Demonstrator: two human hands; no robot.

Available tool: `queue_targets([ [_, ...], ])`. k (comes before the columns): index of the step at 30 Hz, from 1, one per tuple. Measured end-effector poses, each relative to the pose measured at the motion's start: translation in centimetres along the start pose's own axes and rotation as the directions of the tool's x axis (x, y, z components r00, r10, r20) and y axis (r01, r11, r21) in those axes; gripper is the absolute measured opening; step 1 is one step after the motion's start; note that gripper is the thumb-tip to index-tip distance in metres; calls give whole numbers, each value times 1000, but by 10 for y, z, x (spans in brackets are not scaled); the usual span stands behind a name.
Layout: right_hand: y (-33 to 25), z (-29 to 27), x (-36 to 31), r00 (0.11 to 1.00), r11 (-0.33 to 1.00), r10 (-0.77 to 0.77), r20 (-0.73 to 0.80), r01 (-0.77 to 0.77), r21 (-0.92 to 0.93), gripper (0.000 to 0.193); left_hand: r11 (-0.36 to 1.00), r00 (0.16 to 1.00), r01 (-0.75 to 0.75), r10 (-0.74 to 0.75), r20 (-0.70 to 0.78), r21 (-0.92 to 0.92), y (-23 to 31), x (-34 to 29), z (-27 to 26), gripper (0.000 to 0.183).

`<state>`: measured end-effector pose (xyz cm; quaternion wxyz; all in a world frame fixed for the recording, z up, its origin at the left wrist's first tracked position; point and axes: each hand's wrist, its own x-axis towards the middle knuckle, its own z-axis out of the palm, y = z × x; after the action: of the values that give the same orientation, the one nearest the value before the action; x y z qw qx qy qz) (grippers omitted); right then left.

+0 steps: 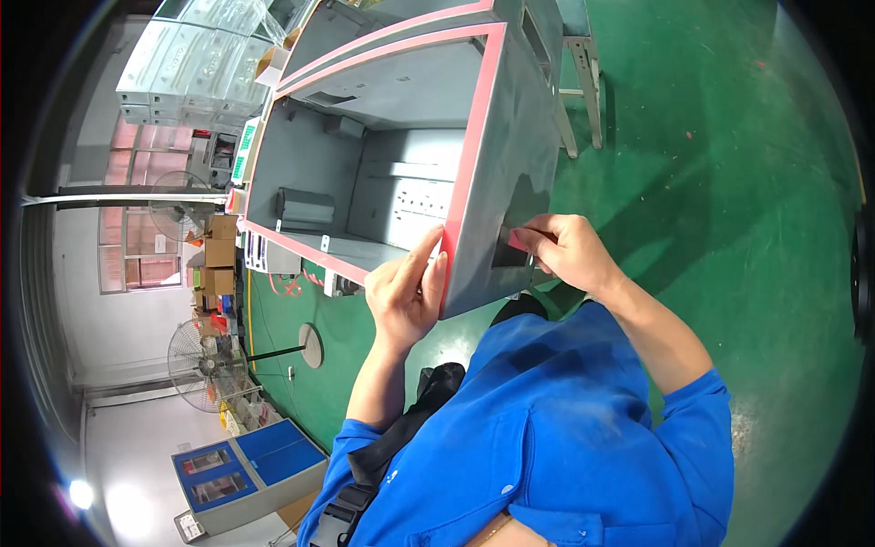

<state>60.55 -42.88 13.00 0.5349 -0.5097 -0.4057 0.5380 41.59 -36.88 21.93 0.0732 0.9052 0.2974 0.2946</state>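
A grey metal cabinet (483,173) stands tilted in view before me, its open front bordered by a pink tape-like strip (472,137). My left hand (404,294) rests at the near corner of that border. Its index finger and thumb are stretched against the pink strip, and the other fingers are curled. My right hand (576,252) is at a rectangular cutout (509,255) in the cabinet's side wall. Thumb and forefinger are pinched on a small pink strip piece (518,239) at the cutout's edge. The fingertips hide part of it.
A second pink-edged cabinet (365,23) adjoins at the far side. Wrapped metal boxes (191,59) are stacked at far left. A standing fan (205,365), cardboard boxes (219,255) and a blue-and-grey cabinet (251,474) are to the left. A metal stand (588,91) rises from the green floor (729,228).
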Motion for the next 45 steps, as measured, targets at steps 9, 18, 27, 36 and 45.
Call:
queue_targets([
  [9, 7, -2, -8, 985, 953, -156, 73, 169, -252, 16, 1000, 1000, -24, 24, -12, -3, 0, 0, 4, 25],
  [18, 14, -2, 2, 1000, 998, 10, 1, -10, 54, 15, 999, 999, -39, 39, -31, -19, -3, 0, 3, 24],
  [27, 16, -1, -5, 983, 974, -182, 13, 182, -133, 13, 1000, 1000, -6, 6, -24, -10, -2, -2, 5, 24],
  [36, 10, -6, 0, 987, 969, -156, -24, 148, -199, 13, 1000, 1000, -17, 17, 2, 18, 2, 1, 1, 25],
  [45, 13, -3, 2, 994, 992, -102, -28, 100, -76, 14, 1000, 1000, -28, 28, -2, 13, -1, -1, 2, 26],
])
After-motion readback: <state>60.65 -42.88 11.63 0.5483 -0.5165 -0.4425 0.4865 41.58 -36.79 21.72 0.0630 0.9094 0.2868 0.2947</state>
